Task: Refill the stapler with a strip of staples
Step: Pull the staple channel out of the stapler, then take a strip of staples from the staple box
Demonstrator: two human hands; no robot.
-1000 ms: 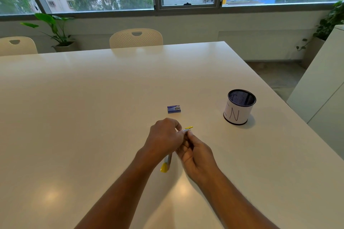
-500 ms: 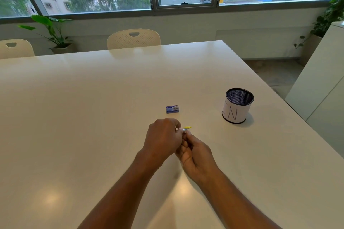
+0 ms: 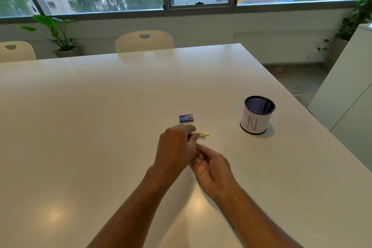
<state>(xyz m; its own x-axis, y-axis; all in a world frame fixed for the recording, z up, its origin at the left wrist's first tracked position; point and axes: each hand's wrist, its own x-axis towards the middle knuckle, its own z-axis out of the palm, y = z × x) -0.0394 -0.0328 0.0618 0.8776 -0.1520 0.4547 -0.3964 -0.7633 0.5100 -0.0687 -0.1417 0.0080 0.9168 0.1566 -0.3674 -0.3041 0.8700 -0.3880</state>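
Note:
My left hand is closed around a small yellow stapler. Only the stapler's yellow and metal front end shows, sticking out to the right past my fingers. My right hand is just below and to the right, palm turned toward the left hand and fingers loosely curled. It is blurred, and its fingertips are tucked against the left hand, so what they touch is hidden. A small blue staple box lies closed on the white table, just beyond my left hand. No loose strip of staples is visible.
A black mesh pen cup wrapped in white paper marked "N" stands to the right of the hands. Two cream chairs sit at the table's far edge. A white cabinet stands past the right edge.
The stapler's yellow rear end, seen below my left hand a second ago, is now hidden. My right fingers have dropped from the stapler's front tip to a spot lower down.

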